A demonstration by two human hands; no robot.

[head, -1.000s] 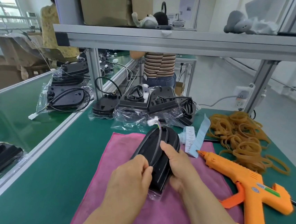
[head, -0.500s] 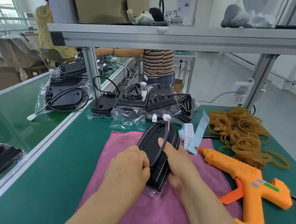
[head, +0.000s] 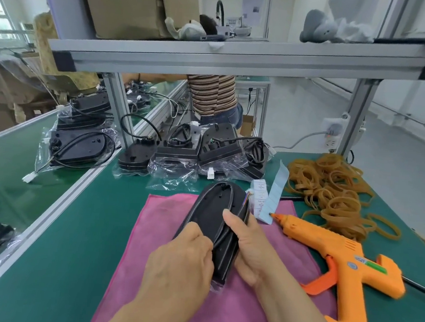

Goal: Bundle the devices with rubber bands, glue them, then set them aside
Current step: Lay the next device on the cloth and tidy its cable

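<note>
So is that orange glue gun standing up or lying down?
Lying down. The glue gun rests flat on its side on the green table, nozzle pointing away, with nobody holding it.

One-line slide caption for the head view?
Left hand and right hand grip a black device over a pink cloth; glue gun and rubber bands lie at right.

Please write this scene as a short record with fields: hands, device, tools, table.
left hand: grips device's near end
right hand: grips device, thumb on top
device: black, oval, on edge over cloth
cloth: pink, on green table
glue gun: orange, lying right of hands, untouched
rubber bands: loose heap, far right
</note>
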